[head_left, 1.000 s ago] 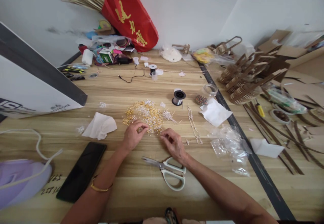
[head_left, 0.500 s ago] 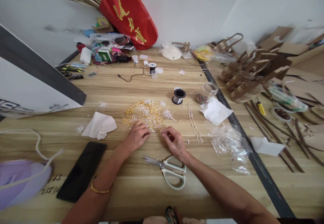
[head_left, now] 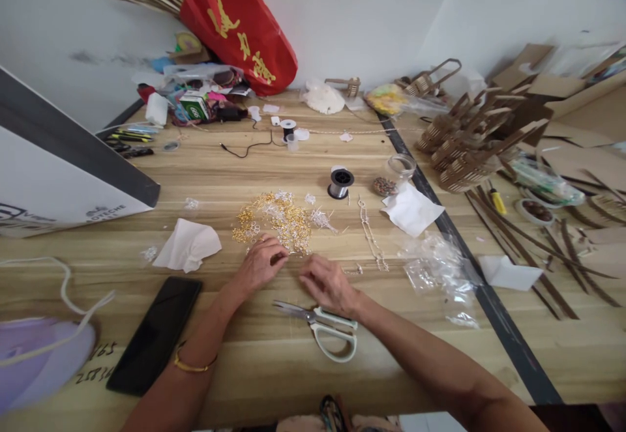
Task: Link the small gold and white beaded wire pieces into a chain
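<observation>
A pile of small gold and silver beads (head_left: 288,220) lies at the middle of the table. At its near edge is my left hand (head_left: 263,261), thumb and fingertips pinched together; whatever they hold is too small to name. My right hand (head_left: 327,281) rests just to the right, fingers curled inward and their tips hidden. White-handled scissors (head_left: 335,334) lie partly beneath the right wrist, blades pointing left. To the right stretches a beaded chain (head_left: 372,240), with a short beaded piece (head_left: 353,269) beside the right hand. Clear thin pieces (head_left: 323,218) sit at the pile's right side.
A wire spool (head_left: 340,183) stands behind the pile, near a glass jar (head_left: 401,167) of beads. White paper (head_left: 413,209) and plastic bags (head_left: 440,269) lie right. A phone (head_left: 155,334) and crumpled tissue (head_left: 188,245) are left. Small woven baskets (head_left: 464,152) stand back right.
My right hand has drawn slightly nearer and to the left, its fingers curling under. My left hand stays by the beads, still pinched. The whole view has shifted a little.
</observation>
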The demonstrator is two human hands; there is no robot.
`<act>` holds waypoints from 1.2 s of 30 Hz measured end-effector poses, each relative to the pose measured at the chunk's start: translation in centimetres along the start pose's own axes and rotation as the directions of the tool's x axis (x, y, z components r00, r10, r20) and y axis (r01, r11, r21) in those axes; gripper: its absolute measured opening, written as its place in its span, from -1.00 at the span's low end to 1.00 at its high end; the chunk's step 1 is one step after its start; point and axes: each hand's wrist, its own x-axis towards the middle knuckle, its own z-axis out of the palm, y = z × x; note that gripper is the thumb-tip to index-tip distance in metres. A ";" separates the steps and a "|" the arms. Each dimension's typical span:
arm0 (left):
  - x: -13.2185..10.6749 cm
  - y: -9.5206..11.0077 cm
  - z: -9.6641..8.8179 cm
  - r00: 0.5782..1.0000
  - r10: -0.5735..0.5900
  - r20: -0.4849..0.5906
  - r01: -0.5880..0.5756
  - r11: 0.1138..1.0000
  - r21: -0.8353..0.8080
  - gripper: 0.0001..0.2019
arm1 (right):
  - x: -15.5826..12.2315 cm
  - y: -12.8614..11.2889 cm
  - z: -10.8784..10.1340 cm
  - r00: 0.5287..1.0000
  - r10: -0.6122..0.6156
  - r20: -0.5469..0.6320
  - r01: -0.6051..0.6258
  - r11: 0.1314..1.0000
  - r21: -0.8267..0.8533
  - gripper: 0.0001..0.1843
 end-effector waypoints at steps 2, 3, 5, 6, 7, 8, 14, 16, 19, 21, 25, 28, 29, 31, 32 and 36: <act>0.0 -0.1 0.2 1.000 0.004 -0.016 -0.004 1.000 -0.006 -0.88 | -0.1 -0.5 -0.1 0.976 -0.170 0.138 0.189 0.971 -0.143 -0.84; 0.0 -0.1 0.3 1.000 0.006 -0.027 -0.006 1.000 -0.011 -0.88 | -0.1 -0.7 -0.1 0.947 -0.233 0.221 0.278 0.940 -0.198 -0.83; 0.0 -0.2 0.4 0.998 0.014 -0.056 -0.015 1.000 -0.018 -0.88 | -0.1 -1.1 0.0 0.888 -0.280 0.364 0.388 0.882 -0.267 -0.81; 0.0 -0.2 0.5 0.997 0.019 -0.070 -0.021 1.000 -0.020 -0.88 | -0.1 -1.3 0.1 0.868 -0.276 0.412 0.411 0.866 -0.286 -0.82; 0.0 -0.2 0.6 0.996 0.024 -0.081 -0.026 0.999 -0.025 -0.88 | -0.1 -1.3 0.1 0.859 -0.262 0.439 0.416 0.858 -0.302 -0.82; 0.0 -0.2 0.6 0.996 0.025 -0.090 -0.028 0.999 -0.032 -0.89 | 0.0 -1.4 0.2 0.856 -0.250 0.453 0.416 0.854 -0.314 -0.82; 0.1 -0.2 0.7 0.993 0.003 -0.117 -0.011 0.998 -0.068 -0.91 | 0.0 -1.4 0.2 0.860 -0.219 0.461 0.394 0.859 -0.326 -0.82; 0.1 -0.2 0.7 0.993 0.000 -0.116 -0.007 0.998 -0.061 -0.91 | 0.0 -1.3 0.3 0.860 -0.215 0.463 0.391 0.860 -0.328 -0.84; 0.0 -0.2 0.8 0.994 -0.004 -0.109 -0.003 0.998 -0.063 -0.91 | -0.1 -1.2 0.4 0.862 -0.209 0.462 0.388 0.859 -0.335 -0.89; 0.0 -0.1 0.8 0.994 -0.010 -0.105 0.002 0.997 -0.071 -0.91 | -0.1 -1.2 0.4 0.866 -0.211 0.454 0.384 0.862 -0.331 -0.89; 0.2 0.1 0.7 0.993 -0.040 -0.110 0.026 0.992 -0.123 -0.90 | -0.1 -1.1 0.4 0.885 -0.217 0.411 0.360 0.880 -0.311 -0.89; 0.3 0.4 0.4 0.989 -0.101 -0.111 0.075 0.974 -0.214 -0.90 | -0.2 -0.9 0.5 0.926 -0.212 0.313 0.308 0.904 -0.297 -0.87; 0.3 0.5 0.3 0.986 -0.126 -0.105 0.097 0.964 -0.246 -0.90 | -0.2 -0.8 0.5 0.943 -0.206 0.263 0.280 0.916 -0.287 -0.86; 0.3 0.7 0.2 0.980 -0.184 -0.081 0.151 0.938 -0.311 -0.90 | -0.3 -0.5 0.5 0.972 -0.171 0.160 0.208 0.946 -0.251 -0.86; 0.2 0.8 0.2 0.975 -0.214 -0.062 0.180 0.921 -0.346 -0.89 | -0.3 -0.4 0.6 0.983 -0.144 0.112 0.166 0.961 -0.222 -0.87; 0.1 0.9 0.3 0.945 -0.325 0.038 0.299 0.810 -0.504 -0.84 | -0.3 0.1 0.6 0.999 -0.032 -0.019 0.031 0.997 -0.073 -0.91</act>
